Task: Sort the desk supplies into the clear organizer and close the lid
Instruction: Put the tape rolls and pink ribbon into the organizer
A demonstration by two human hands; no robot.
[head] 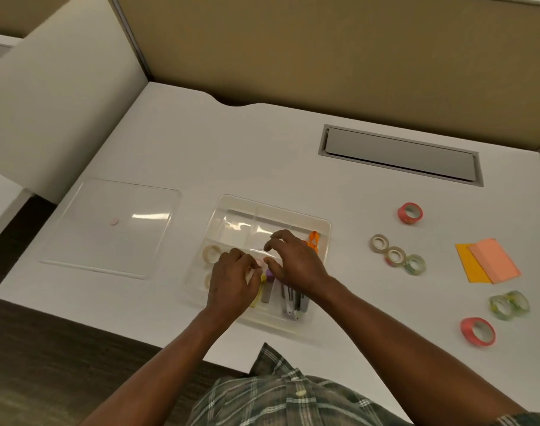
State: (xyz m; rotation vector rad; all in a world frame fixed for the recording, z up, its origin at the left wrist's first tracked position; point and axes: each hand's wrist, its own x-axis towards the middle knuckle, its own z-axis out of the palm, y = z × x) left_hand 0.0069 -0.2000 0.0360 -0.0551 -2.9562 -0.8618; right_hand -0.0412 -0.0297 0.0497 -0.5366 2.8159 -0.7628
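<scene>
The clear organizer (321, 224) sits mid-desk, divided into compartments. Both hands are inside it, fingertips meeting over small pink, yellow and purple items (267, 275). My left hand (232, 281) curls its fingers around those items; my right hand (293, 259) pinches beside them with its other fingers spread. A pale tape roll (212, 253) lies in the organizer's left compartment, orange clips (313, 239) at its right, grey staplers (293, 302) at its front. The clear lid (87, 222) lies flat on the desk to the left, apart from the organizer.
To the right lie loose tape rolls: a red one (410, 213), three small ones (396, 255), two green-yellow ones (508, 304) and another red one (477, 331). Orange sticky notes (490, 264) lie at far right. A grey cable hatch (399, 153) is set into the back.
</scene>
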